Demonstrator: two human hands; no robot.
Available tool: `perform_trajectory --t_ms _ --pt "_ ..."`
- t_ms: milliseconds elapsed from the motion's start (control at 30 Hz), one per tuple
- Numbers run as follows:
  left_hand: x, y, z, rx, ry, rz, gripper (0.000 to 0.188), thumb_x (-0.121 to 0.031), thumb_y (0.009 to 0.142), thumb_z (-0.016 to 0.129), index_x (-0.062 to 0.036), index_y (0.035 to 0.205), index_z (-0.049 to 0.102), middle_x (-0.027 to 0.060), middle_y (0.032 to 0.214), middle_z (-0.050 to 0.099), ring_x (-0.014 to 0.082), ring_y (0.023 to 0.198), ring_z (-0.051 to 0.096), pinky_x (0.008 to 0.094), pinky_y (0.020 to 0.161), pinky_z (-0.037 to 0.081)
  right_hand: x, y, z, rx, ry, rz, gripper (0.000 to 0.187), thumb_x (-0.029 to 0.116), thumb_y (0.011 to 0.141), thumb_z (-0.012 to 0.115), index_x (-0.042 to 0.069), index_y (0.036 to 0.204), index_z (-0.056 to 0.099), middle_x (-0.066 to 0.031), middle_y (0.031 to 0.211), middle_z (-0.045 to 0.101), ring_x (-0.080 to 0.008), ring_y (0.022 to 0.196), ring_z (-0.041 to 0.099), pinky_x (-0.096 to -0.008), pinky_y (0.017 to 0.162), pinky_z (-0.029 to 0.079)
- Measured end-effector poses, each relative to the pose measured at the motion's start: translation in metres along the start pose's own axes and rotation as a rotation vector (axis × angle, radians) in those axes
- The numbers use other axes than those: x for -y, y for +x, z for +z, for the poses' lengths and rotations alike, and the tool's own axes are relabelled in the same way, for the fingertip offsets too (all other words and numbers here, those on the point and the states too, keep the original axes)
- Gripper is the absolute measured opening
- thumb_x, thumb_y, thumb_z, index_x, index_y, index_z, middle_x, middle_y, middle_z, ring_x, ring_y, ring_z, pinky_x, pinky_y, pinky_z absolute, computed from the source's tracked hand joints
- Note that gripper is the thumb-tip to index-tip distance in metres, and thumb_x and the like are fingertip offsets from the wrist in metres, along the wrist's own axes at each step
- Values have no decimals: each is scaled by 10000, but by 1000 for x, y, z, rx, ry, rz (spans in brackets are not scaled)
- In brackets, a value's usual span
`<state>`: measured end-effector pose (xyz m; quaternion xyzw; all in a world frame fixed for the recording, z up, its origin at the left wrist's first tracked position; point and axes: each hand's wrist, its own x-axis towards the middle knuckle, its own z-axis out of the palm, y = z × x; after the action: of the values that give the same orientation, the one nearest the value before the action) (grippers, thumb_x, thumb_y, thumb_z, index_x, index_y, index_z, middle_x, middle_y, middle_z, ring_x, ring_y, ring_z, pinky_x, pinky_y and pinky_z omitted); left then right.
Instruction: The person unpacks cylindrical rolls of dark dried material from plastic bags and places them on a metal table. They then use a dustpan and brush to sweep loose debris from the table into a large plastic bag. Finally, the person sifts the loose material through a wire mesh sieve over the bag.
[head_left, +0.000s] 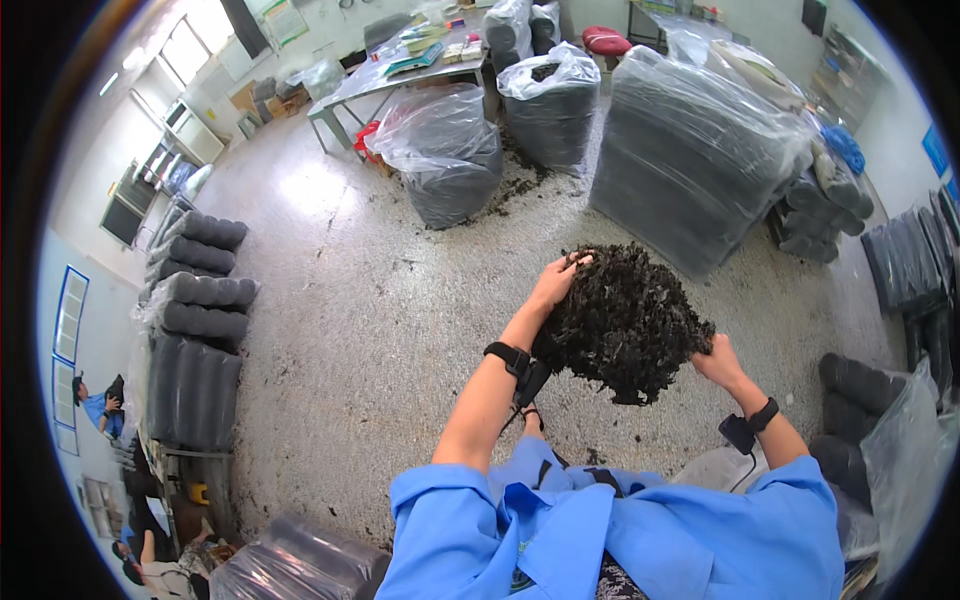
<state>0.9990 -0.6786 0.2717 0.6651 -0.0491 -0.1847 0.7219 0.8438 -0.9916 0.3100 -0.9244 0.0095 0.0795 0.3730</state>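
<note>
A large clump of black flaky material, ragged and loose at its edges, hangs above the floor in front of me. It looks like dried seaweed or fungus, but I cannot make out the exact kind. My left hand grips its upper left edge, fingers curled into the flakes. At its lower right side my right hand is closed on another edge. Parts of the fingers on both hands are buried in the clump. Each wrist wears a black strap with a small device.
Beyond the clump stands a large clear-wrapped dark bale. Open plastic bags of dark material sit near a table. Wrapped dark rolls are stacked at left, others at right. Dark crumbs dot the floor. A person is at lower left.
</note>
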Motion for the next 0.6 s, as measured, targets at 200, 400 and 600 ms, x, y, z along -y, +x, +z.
perform_trajectory --t_ms 200,400,600 --pt "-25 162 -129 -15 150 100 317 -297 905 579 -117 1155 652 -1 1020 676 93 916 565 250 818 435 75 179 26 17 151 84 129 81 730 577 -45 703 561 -90 517 545 -140 474 530 -320 482 431" --pt "-54 313 -222 26 19 29 302 -261 915 562 -80 1139 655 -23 992 678 70 899 557 241 809 436 116 352 36 17 39 75 150 89 735 584 -47 682 552 -92 507 545 -145 471 544 -320 481 434" --pt "-70 503 -335 48 100 -13 300 -265 913 572 -86 1140 654 -52 923 649 67 819 520 218 765 405 164 559 44 10 48 152 199 123 735 591 -47 640 554 -102 485 545 -167 468 564 -331 496 451"
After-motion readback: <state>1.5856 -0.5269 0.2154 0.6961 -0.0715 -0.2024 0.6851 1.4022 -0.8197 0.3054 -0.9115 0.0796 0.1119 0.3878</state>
